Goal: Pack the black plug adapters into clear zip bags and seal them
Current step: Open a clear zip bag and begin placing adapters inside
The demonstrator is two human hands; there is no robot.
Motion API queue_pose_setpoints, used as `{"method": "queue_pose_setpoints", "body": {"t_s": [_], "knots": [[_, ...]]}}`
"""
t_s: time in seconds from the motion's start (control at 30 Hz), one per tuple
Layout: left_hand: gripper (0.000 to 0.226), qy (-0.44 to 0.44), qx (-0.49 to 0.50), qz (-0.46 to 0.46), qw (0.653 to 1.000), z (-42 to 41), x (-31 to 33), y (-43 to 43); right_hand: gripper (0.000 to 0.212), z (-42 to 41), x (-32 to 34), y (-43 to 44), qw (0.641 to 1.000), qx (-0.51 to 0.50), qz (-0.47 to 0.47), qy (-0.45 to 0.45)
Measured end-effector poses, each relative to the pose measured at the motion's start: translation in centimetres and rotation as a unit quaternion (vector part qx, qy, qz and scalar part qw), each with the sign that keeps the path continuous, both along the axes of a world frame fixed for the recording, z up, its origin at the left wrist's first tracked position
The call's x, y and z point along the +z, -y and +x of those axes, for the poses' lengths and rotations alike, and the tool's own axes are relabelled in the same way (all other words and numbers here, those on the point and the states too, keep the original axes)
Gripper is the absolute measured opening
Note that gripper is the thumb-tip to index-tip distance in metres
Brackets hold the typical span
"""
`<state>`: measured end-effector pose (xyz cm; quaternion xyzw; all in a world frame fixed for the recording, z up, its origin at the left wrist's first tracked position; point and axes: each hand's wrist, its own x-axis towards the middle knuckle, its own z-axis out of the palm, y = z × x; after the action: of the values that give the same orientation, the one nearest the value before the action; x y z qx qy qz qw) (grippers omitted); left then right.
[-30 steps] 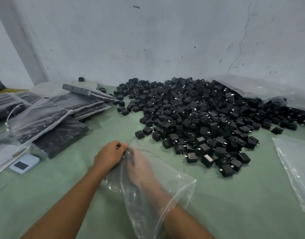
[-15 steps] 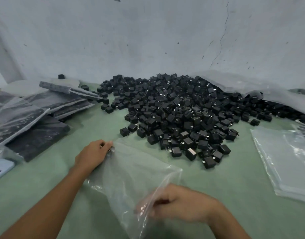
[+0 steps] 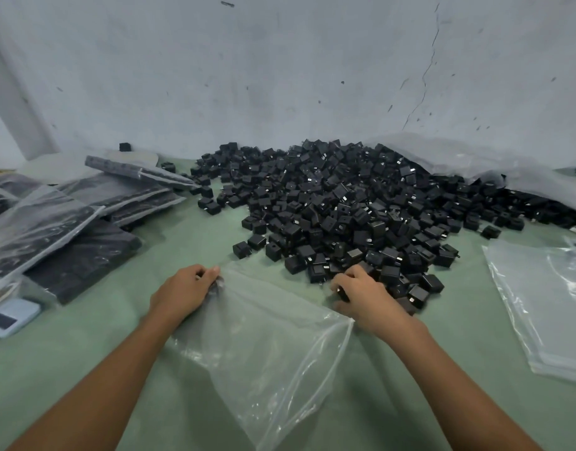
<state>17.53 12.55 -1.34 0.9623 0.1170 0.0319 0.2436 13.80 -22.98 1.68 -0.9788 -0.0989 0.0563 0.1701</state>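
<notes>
A large heap of black plug adapters (image 3: 342, 206) covers the green table against the wall. An empty clear zip bag (image 3: 267, 346) lies in front of me between my arms. My left hand (image 3: 182, 292) pinches the bag's far left corner at its mouth. At the near edge of the heap, my right hand (image 3: 366, 296) curls its fingers round a black adapter (image 3: 342, 293), mostly hidden under the palm.
Filled clear bags of adapters (image 3: 84, 229) are stacked at the left, with a small white device (image 3: 11, 317) beside them. A pile of empty clear bags (image 3: 547, 304) lies at the right. A big plastic sheet (image 3: 475, 157) lies behind the heap by the wall.
My right hand has come out of the bag, moved up and right to the heap's near edge and closed on an adapter. My left hand kept hold of the bag's corner.
</notes>
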Motion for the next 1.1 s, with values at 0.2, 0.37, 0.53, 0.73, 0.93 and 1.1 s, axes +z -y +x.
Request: {"method": "queue_pose_setpoints", "body": {"t_s": [0.2,0.37,0.53,0.73,0.93,1.1], "knots": [[0.045,-0.004,0.001,0.004,1.000,0.1,-0.2,-0.1,0.020,-2.3,-0.6,1.8,0.996,-0.058,0.009,0.066],[0.046,-0.004,0.002,-0.005,1.000,0.1,-0.1,-0.1,0.026,-3.1,-1.0,2.5,0.994,-0.056,0.020,0.088],[0.046,0.000,-0.005,-0.004,1.000,-0.1,0.1,0.1,0.031,-3.9,-2.0,2.5,0.988,-0.069,0.046,0.128],[0.047,-0.003,-0.009,-0.004,1.000,-0.3,0.3,0.3,0.029,-4.4,-1.9,2.3,0.982,-0.062,0.044,0.172],[0.044,0.000,-0.004,-0.007,1.000,-0.3,0.5,0.4,0.030,-9.8,1.0,3.2,0.849,-0.188,0.494,0.010],[0.043,0.001,-0.004,-0.004,1.000,-0.3,0.2,0.2,0.030,-15.5,3.6,1.7,0.723,-0.106,0.634,-0.253]]}}
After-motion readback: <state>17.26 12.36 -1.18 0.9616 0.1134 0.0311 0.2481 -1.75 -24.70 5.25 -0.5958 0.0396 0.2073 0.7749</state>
